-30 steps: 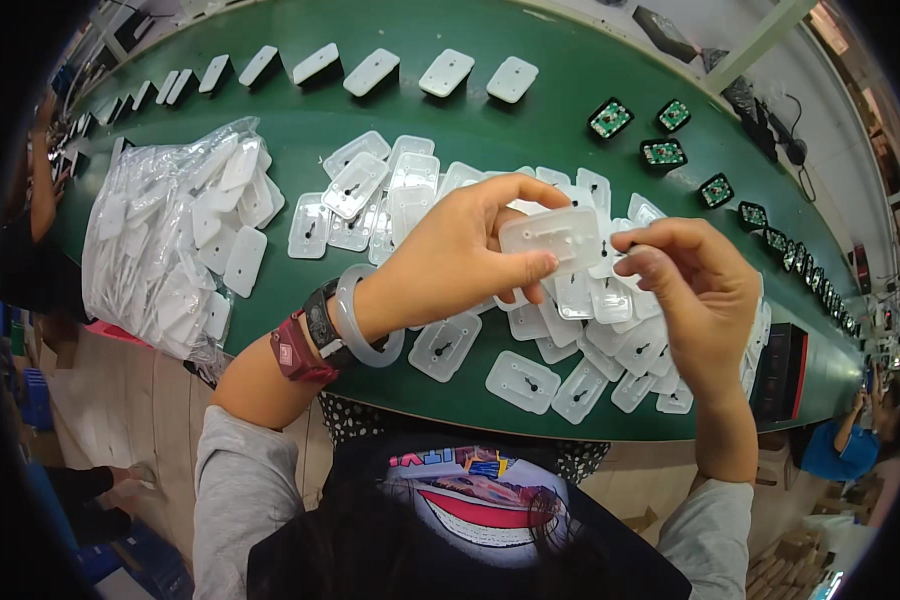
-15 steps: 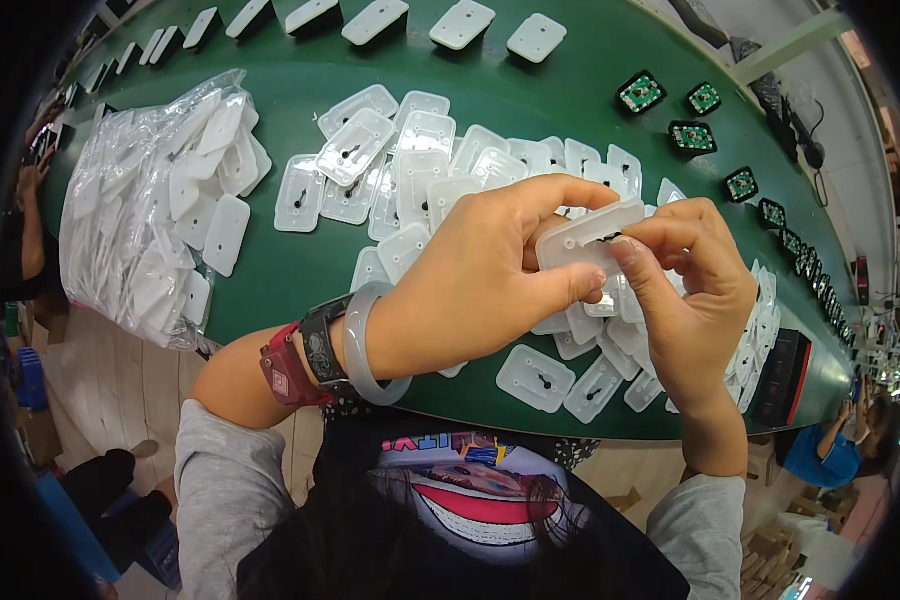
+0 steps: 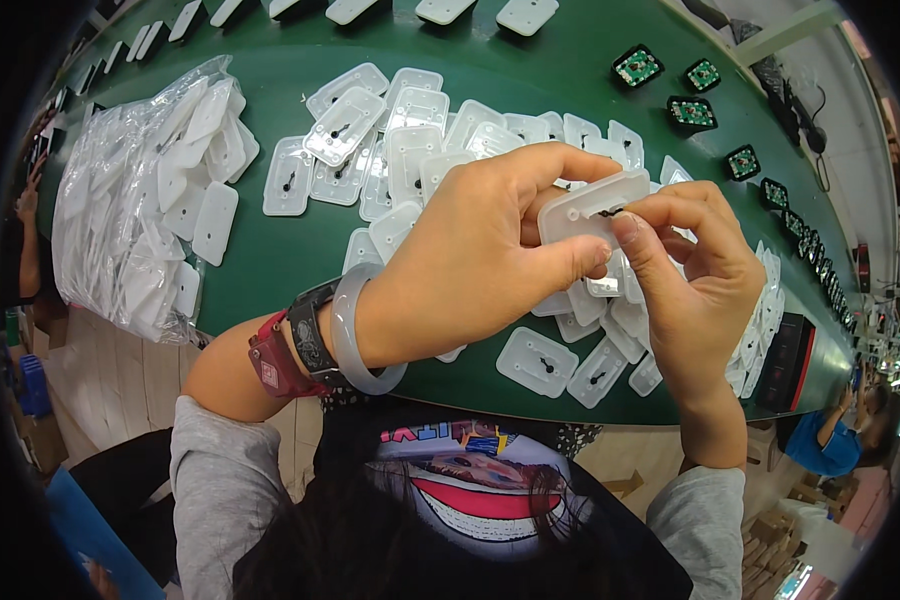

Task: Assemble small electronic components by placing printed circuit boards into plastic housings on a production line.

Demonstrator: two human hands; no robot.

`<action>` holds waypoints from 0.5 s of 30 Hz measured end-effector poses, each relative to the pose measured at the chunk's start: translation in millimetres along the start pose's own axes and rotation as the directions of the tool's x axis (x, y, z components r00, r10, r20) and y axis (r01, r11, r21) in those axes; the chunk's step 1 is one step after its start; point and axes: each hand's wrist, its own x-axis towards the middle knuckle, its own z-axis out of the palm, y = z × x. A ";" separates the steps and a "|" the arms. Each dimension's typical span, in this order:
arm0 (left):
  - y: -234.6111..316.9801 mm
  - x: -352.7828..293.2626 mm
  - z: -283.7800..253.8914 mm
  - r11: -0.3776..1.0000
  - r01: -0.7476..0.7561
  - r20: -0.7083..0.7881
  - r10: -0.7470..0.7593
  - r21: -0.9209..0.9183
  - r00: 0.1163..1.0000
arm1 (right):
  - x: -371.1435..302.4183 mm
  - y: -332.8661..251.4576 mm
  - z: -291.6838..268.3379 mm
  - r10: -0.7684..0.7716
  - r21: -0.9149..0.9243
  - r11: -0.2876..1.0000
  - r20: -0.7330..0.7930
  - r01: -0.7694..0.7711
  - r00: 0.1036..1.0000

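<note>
In my left hand (image 3: 470,255) is a translucent white plastic cover (image 3: 568,214), tilted and gripped by its edges between thumb and fingers. My right hand (image 3: 705,275) pinches a small black part (image 3: 609,212) at the middle of this cover, with thumb and forefinger pressed together. The part's exact shape is mostly hidden by the fingertips. Beneath and behind both hands lies a loose pile of similar covers (image 3: 417,160). Many have a small black piece in the middle, as on the cover (image 3: 537,362) near the front edge.
A clear plastic bag (image 3: 120,215) full of white covers lies at left on the green table (image 3: 320,45). White-topped black cases (image 3: 527,14) line the far side. Black housings with green circuit boards (image 3: 638,66) curve down the right, near a black-and-red box (image 3: 785,362). Other people sit nearby.
My hands keep almost the same hold on the cover and the black part. The table's contents appear slightly higher and further left in the picture.
</note>
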 end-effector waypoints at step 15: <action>-2.5 2.5 -3.1 0.997 0.053 0.060 -0.050 -0.049 0.997 | 16.3 -2.3 -5.5 0.417 0.221 0.851 0.268 -0.477 0.868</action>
